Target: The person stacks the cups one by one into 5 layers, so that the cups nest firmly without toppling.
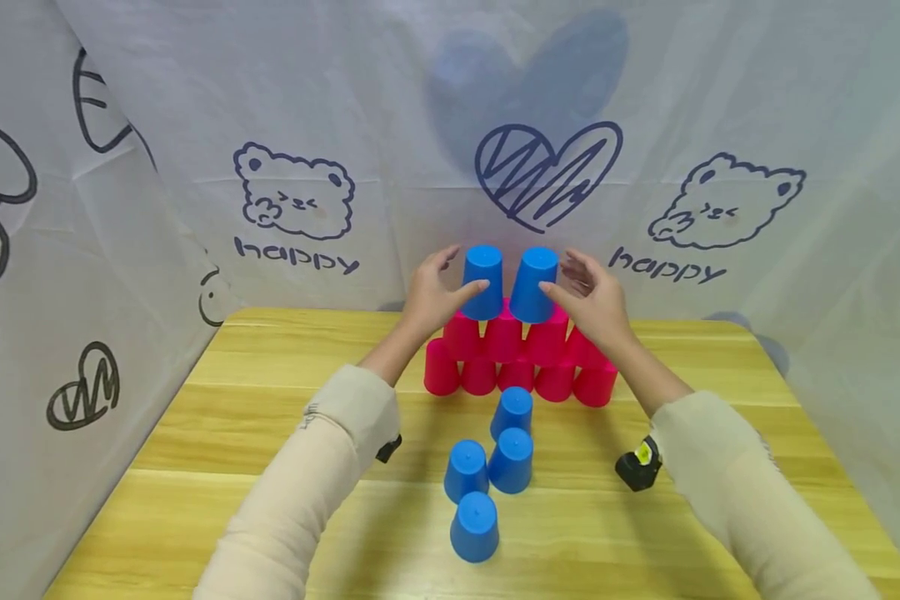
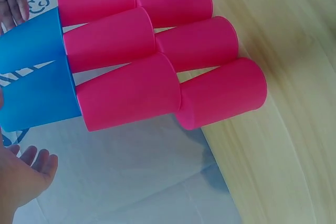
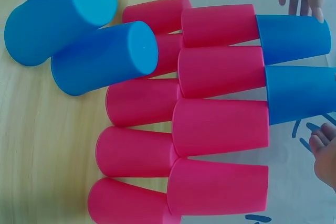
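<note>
Two upside-down blue cups, a left one (image 1: 482, 271) and a right one (image 1: 534, 287), stand side by side on top of stacked red cups (image 1: 502, 337). My left hand (image 1: 429, 293) is at the outer side of the left blue cup, its thumb overlapping the cup in the head view and its other fingers spread beside it. Mirroring it, my right hand (image 1: 602, 307) is beside the right blue cup, with loosely bent fingers and the thumb near the cup's front. In the left wrist view, a gap shows between the left fingers (image 2: 46, 166) and the cup.
The red cups form two rows, the upper one resting on the lower one (image 1: 478, 377). Nearer on the wooden table (image 1: 270, 467) stand several upside-down blue cups, the closest of them (image 1: 474, 527) in front. A printed white cloth (image 1: 412, 167) hangs behind the table.
</note>
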A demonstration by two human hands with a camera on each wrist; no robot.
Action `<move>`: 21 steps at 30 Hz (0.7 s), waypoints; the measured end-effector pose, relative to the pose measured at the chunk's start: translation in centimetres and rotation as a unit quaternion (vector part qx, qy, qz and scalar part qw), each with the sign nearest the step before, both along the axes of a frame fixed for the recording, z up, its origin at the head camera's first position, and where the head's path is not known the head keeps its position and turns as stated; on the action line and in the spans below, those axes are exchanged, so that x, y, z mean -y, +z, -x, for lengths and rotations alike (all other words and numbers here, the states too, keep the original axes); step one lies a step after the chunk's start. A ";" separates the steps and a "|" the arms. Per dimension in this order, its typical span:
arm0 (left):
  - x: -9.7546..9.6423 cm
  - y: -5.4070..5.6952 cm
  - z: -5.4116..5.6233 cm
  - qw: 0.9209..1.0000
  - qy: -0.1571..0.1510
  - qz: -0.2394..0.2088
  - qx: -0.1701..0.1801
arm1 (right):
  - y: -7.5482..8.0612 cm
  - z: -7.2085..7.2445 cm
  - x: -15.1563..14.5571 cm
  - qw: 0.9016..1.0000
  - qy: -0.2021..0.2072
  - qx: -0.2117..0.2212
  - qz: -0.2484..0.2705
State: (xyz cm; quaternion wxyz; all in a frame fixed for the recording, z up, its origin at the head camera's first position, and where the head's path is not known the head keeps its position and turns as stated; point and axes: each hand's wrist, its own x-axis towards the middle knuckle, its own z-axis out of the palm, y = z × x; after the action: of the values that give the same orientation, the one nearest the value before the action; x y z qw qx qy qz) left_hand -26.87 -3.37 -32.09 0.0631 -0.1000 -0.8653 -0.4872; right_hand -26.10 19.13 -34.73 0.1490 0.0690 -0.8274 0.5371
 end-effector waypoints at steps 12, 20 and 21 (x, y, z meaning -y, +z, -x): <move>1.7 0.5 -1.5 0.999 -0.022 0.004 -0.030 | 2.3 -4.1 -0.7 0.997 -0.008 -0.048 -0.059; 3.2 -0.6 -3.3 0.995 -0.044 -0.017 -0.088 | 1.6 -5.9 -1.1 0.997 -0.008 -0.058 -0.058; 3.4 -0.8 -3.6 0.995 -0.042 -0.017 -0.092 | 1.4 -6.1 -1.1 0.997 -0.002 -0.057 -0.056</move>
State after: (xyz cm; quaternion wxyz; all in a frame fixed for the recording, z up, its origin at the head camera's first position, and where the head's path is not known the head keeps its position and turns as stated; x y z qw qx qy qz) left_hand -23.26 -6.79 -32.93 0.1235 -0.1798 -0.8425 -0.4925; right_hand -19.98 20.22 -33.28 0.1931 0.1065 -0.8463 0.4849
